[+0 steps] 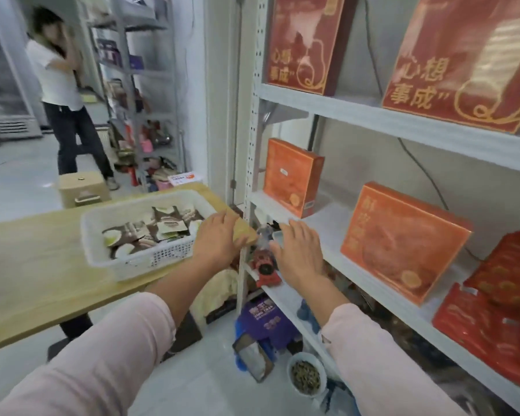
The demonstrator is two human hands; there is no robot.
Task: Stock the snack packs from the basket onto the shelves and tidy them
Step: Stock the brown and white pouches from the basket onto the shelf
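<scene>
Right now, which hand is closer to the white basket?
Left. The left hand is at the right end of the basket, over the table corner; the right hand is farther right, by the shelf edge.

Two hands [219, 240], one basket [98, 219], four boxes [403, 238]

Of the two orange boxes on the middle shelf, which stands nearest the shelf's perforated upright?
The orange box at the left end, right beside the upright; the other orange box stands farther right, next to the red packs.
</scene>
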